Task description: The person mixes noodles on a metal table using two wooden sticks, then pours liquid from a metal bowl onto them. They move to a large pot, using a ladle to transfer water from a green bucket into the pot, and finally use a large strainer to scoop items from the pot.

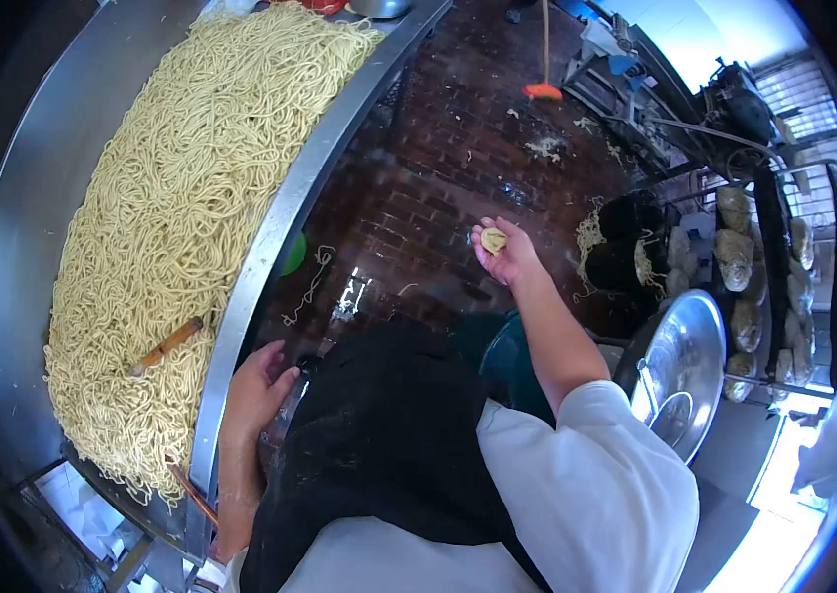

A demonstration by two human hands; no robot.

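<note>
My right hand (504,255) is held out over the wet brick floor, palm up, with a small pale yellowish round piece (494,239) resting in its curled fingers. Low beside the metal rim (285,212) of a large tray is my left hand (258,387), its fingers spread and nothing visible in them. A thick heap of pale yellow noodles (181,198) fills much of the tray. On the noodles lies a short wooden stick (167,346), and a thinner reddish stick (191,494) crosses the tray's near edge.
Loose noodles (308,287) lie on the brick floor (409,227). An orange broom head (542,91) is further off. At right are a large metal bowl (680,366), black containers (626,262) and a rack with bagged goods (734,259). A green bin (517,366) stands beside my apron.
</note>
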